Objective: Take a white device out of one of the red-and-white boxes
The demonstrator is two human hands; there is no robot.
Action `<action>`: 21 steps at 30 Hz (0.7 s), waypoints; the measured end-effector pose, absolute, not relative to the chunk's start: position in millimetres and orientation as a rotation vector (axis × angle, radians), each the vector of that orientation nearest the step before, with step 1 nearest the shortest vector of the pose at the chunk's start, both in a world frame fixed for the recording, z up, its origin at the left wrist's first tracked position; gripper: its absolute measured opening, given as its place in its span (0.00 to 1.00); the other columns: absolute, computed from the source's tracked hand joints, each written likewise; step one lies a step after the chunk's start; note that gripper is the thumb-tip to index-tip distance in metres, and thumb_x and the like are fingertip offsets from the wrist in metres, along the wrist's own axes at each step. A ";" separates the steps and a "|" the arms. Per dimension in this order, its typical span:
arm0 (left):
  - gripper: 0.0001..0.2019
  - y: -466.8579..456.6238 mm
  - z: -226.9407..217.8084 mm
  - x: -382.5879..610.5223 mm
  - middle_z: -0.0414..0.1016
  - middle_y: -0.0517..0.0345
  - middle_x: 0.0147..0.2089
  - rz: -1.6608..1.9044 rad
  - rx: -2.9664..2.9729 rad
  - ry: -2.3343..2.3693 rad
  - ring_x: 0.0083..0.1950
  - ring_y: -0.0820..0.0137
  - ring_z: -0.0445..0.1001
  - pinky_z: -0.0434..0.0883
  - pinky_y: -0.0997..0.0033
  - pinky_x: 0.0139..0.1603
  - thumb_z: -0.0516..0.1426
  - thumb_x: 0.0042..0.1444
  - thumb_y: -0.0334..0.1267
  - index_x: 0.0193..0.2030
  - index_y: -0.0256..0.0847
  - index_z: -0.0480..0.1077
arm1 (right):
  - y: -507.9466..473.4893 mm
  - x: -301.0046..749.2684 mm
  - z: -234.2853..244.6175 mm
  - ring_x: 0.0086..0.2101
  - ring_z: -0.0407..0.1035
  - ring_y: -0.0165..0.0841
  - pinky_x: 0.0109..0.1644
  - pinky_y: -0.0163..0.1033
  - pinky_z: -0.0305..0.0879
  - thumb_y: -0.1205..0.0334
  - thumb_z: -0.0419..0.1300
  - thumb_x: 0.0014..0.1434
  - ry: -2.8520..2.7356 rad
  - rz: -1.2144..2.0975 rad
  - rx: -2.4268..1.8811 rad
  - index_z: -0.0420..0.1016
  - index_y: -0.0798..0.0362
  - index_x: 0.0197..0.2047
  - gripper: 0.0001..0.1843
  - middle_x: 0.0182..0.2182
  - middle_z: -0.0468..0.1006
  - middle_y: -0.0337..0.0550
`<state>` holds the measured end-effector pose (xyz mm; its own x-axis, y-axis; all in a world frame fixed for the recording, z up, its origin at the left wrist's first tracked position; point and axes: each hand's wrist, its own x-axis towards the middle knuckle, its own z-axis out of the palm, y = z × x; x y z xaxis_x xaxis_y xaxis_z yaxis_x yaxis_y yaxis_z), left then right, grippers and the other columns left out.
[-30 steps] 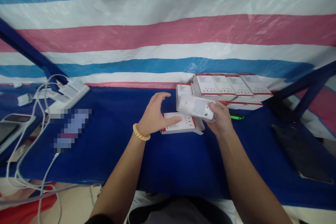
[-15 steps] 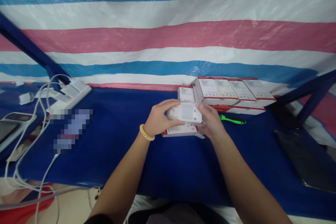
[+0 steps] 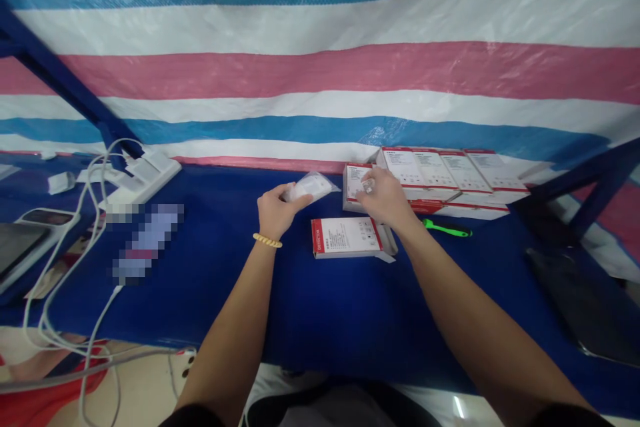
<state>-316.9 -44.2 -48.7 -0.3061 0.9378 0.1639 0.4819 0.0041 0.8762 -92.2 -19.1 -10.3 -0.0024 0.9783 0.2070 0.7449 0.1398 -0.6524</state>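
Clear plastic bag [image 3: 311,187], crinkled, glossy, translucent

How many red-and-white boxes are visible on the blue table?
At least 6: one box lies alone near the hands, one under the right hand, four in a back row. Lower boxes are partly hidden.

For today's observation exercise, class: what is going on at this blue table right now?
A person works at a blue table. The left hand holds up a clear plastic bag. The right hand holds something small above a standing box. A red-and-white box lies flat between the hands, a stack of boxes sits behind, and a green tool lies beside it.
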 end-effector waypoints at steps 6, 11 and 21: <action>0.24 -43.6 -53.9 -315.7 0.80 0.51 0.47 0.996 1.611 1.939 0.49 0.60 0.78 0.71 0.62 0.54 0.68 0.43 0.49 0.47 0.41 0.78 | 13.6 -103.6 -12.2 0.50 0.67 0.47 0.55 0.51 0.63 0.68 0.55 0.54 -2.040 0.234 -1.781 0.70 0.59 0.55 0.24 0.47 0.73 0.59; 0.23 -40.1 -62.3 -318.3 0.81 0.51 0.45 1.035 1.706 1.892 0.46 0.58 0.78 0.72 0.59 0.50 0.69 0.41 0.49 0.45 0.43 0.78 | 14.8 -109.9 -17.0 0.51 0.66 0.52 0.53 0.57 0.64 0.66 0.55 0.55 -2.007 0.087 -1.826 0.67 0.62 0.58 0.26 0.46 0.74 0.63; 0.22 -37.6 -67.9 -324.6 0.80 0.47 0.45 0.968 1.770 1.853 0.47 0.54 0.78 0.72 0.54 0.50 0.68 0.44 0.44 0.47 0.41 0.76 | -91.2 67.9 -22.0 0.40 0.70 0.52 0.45 0.58 0.62 0.47 0.66 0.38 -1.444 -0.257 -1.935 0.66 0.47 0.28 0.18 0.31 0.74 0.60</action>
<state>-324.6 -37.6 -67.9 -0.1184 0.9777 0.1733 0.7008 -0.0414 0.7121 67.9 -91.2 -22.0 0.3590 0.7629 0.5377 0.9017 -0.1348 -0.4108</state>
